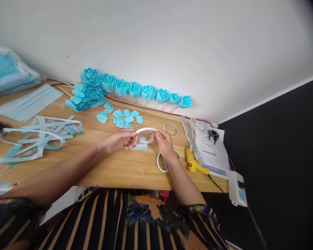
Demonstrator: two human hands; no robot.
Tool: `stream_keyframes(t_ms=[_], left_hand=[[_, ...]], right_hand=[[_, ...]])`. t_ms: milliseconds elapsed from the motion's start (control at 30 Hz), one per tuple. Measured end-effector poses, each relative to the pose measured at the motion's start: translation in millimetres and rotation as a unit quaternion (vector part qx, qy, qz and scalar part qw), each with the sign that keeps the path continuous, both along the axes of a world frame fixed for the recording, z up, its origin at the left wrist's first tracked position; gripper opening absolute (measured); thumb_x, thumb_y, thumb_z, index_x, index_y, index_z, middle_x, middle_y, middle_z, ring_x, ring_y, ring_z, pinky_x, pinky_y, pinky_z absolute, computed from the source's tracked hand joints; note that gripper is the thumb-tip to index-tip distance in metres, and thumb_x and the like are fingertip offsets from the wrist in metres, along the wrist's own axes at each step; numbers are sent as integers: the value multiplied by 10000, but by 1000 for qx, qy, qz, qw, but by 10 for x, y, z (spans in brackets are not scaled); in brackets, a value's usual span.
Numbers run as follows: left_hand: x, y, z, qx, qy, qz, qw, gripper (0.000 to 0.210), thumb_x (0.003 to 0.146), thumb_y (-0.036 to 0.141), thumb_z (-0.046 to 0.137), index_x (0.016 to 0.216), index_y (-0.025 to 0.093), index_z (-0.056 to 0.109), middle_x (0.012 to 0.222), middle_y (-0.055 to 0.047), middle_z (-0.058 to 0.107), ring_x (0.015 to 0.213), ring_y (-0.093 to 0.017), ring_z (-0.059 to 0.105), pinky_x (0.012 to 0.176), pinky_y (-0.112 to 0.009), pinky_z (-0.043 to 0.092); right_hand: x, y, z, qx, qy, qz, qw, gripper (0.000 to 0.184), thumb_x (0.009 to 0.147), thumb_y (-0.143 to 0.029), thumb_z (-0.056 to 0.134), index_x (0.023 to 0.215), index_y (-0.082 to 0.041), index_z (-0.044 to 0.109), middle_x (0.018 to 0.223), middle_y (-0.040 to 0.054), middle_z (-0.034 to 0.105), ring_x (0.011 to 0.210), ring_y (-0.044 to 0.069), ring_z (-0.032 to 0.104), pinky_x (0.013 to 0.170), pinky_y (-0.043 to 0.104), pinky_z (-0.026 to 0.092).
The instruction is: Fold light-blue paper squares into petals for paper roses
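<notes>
White ring (146, 129), seemingly tape, is pinched by left hand (119, 140) and right hand (165, 142), open tabletop (130, 170) reaching the front edge (120, 186).

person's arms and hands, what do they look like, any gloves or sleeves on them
The left hand and right hand are ungloved, with bare wrists and forearms; no watch or bracelet shows. The left sleeve and right sleeve stop near the elbows: loose, black with tan stripes and a dark floral print.
</notes>
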State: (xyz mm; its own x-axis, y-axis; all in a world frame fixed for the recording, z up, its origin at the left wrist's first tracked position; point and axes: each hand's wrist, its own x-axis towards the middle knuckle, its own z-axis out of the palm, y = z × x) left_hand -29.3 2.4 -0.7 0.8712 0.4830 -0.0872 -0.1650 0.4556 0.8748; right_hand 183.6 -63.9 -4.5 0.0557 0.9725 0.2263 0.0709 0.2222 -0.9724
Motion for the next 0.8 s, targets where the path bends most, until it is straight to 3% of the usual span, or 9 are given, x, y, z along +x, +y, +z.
stream_keyframes(t_ms=[133,533,800], left_hand=[[-8,23,-6,-17,-20,18,1000,291,839,422,602,780,138,590,657,-35,583,539,-118,510,480,-234,346],[-16,-2,-17,13,4,-37,999,395,892,472,542,755,108,611,736,-63,615,526,-90,501,441,-195,301],[19,-19,11,-36,-75,34,996,225,817,285,705,975,128,672,782,-43,662,532,-92,562,489,-200,387]], right_hand=[[8,22,-20,-17,36,16,999,409,882,-572,559,753,-204,680,740,36,655,753,184,639,794,348,527],[15,22,-68,-27,91,51,994,354,876,-515,609,716,-204,667,606,-9,565,633,151,556,744,342,511],[-33,74,-48,-64,185,22,980,293,830,-494,672,817,-202,685,595,-35,522,604,129,524,648,293,466]])
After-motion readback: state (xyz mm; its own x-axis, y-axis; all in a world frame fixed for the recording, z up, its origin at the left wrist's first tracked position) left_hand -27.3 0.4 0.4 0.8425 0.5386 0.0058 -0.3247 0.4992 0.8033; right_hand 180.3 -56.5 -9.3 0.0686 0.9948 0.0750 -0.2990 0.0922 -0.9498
